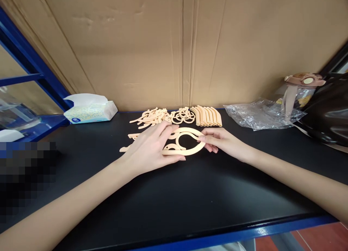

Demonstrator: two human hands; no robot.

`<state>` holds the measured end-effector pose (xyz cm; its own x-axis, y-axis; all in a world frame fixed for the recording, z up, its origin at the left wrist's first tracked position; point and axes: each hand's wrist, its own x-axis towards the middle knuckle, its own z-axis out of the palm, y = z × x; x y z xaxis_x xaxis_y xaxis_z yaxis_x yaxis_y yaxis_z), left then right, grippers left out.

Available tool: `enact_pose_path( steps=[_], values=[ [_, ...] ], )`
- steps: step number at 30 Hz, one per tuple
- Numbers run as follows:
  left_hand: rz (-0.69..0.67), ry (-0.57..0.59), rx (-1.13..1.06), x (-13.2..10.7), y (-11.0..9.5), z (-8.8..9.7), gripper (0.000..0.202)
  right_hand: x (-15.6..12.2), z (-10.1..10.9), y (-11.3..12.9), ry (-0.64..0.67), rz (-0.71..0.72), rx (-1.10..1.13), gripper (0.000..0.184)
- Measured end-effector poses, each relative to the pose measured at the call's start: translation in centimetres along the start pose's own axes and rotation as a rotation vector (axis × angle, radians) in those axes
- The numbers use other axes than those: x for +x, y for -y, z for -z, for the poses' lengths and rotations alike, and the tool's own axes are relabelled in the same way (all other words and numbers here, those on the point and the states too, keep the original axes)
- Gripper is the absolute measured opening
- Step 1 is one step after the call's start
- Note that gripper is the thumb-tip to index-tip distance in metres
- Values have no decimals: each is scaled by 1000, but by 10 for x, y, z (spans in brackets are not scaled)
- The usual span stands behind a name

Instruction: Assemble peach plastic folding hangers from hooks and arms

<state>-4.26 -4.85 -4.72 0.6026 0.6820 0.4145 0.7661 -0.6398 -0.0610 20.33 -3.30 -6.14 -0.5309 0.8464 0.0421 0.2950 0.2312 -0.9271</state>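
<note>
A beige plastic assembly with a rounded loop, which looks like a folding clothes hanger (190,152), is held just over the black tabletop. Across its middle lies my left hand (152,144), fingers on the far side and thumb along the near edge, closed on it. My right hand (217,139) pinches the rounded right end between thumb and fingers. Notched ends of the long arms stick out left of my left hand, which hides their middle part. Behind my hands lie a loose pile of curved beige arms (153,115), beige hooks (182,116) and a row of curved beige bars (208,116).
A tissue pack (89,111) sits at the back left. Clear plastic bags (255,113) and a drinking bottle (299,90) stand at the back right, beside a dark, shiny object (330,109). Cardboard (136,44) walls off the back; a blue edge (244,233) runs along the front.
</note>
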Motion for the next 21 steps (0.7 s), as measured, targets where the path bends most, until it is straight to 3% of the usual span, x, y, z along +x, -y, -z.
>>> enact_pose_path(
  steps=[9, 21],
  values=[
    [-104, -27, 50, -1, -1, 1, 71, -1, -1, 4, 40, -66, 210, 32],
    [-61, 25, -109, -1, -4, 4, 67, 0, 0, 1, 108, -62, 237, 28]
  ],
)
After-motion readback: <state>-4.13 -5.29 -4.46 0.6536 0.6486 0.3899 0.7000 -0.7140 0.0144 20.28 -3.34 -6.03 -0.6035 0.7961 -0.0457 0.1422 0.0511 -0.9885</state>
